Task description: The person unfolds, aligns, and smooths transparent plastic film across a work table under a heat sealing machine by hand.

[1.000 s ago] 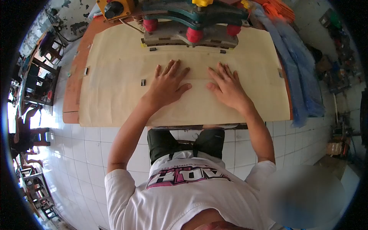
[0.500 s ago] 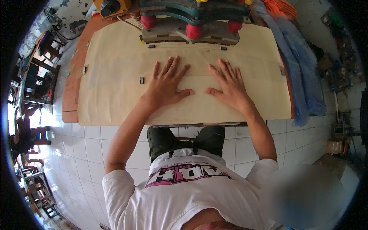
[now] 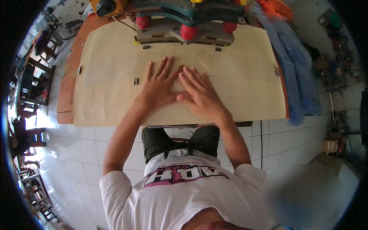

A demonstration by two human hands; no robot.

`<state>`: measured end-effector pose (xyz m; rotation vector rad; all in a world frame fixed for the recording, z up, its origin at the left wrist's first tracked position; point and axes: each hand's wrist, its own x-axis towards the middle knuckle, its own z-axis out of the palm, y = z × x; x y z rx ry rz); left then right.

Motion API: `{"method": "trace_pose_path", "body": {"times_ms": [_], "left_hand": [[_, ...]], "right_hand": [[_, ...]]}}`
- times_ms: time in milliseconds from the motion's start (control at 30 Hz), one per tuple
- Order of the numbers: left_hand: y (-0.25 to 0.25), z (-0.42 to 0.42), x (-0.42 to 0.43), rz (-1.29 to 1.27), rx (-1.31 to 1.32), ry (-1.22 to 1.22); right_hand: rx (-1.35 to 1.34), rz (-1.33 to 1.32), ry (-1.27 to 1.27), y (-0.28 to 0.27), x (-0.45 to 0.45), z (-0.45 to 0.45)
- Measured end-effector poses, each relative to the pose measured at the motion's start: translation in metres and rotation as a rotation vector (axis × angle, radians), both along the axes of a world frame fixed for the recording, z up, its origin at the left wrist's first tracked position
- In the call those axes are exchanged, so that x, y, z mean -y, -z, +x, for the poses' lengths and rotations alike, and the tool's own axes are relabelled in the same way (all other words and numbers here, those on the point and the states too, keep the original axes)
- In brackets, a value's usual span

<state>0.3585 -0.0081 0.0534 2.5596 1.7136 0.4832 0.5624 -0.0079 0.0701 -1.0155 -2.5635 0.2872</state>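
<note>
A large cream sheet [image 3: 245, 88] covers most of the tabletop. Flat on its middle lies my left hand [image 3: 159, 84], its fingers spread and nothing in it. My right hand [image 3: 200, 92] is over the sheet close beside it, fingers extended and slightly apart; the index fingers and thumbs of both hands meet or nearly meet. A small dark piece [image 3: 136, 81] is on the sheet left of my left hand. Two more dark pieces, one at left [image 3: 146, 47] and one at right [image 3: 217, 49], sit beyond my fingertips, below the machine head.
A green machine [image 3: 184, 15] with red knobs [image 3: 189, 32] stands over the table's far edge. An orange box [image 3: 107, 7] is at the far left. Blue plastic sheeting [image 3: 295, 76] hangs along the right edge. A blurred round shape [image 3: 304, 195] is at lower right.
My right hand has moved left across the sheet to my left hand. My left hand stays spread on the sheet. The whole view has shifted slightly.
</note>
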Motion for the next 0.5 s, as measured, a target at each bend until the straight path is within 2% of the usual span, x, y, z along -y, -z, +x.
{"method": "trace_pose_path", "body": {"times_ms": [33, 200, 433, 500], "left_hand": [[0.001, -0.001, 0.000, 0.005, -0.026, 0.002], [0.003, -0.002, 0.000, 0.023, -0.009, 0.008], [-0.007, 0.003, 0.004, 0.021, -0.019, -0.024], [-0.006, 0.003, 0.005, 0.017, -0.024, -0.024]], "right_hand": [[-0.056, -0.027, 0.008, 0.007, 0.004, -0.007], [0.055, 0.064, 0.137, 0.018, 0.006, -0.002], [0.134, 0.069, 0.329, 0.018, 0.013, 0.044], [0.149, 0.067, 0.455, 0.018, 0.015, 0.056]]}}
